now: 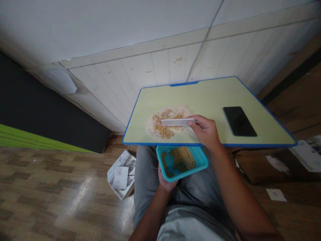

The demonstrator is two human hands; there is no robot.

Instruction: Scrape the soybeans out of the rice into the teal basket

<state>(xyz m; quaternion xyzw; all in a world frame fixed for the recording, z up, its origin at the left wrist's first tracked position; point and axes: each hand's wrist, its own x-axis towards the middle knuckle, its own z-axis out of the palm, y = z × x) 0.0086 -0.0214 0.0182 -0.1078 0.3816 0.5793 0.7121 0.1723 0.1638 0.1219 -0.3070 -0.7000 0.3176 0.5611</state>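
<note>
My right hand (204, 130) pinches the right end of a flat white strip (177, 122), which lies across a heap of yellow beans (164, 131) on the small table. Pale rice-like grains (152, 129) surround the beans. Below the table's front edge, my left hand (167, 180) holds a turquoise tray (200, 164) from its near left side, with some fingers hidden underneath. Yellowish-green beans (184, 159) fill much of the tray, leaving part of its bottom bare.
The light green table (208, 93) has a blue rim. A dark phone (240, 121) lies at its right. An open white box (122, 174) with papers stands on the floor at left. A wall with a hanging cable (205, 36) rises behind.
</note>
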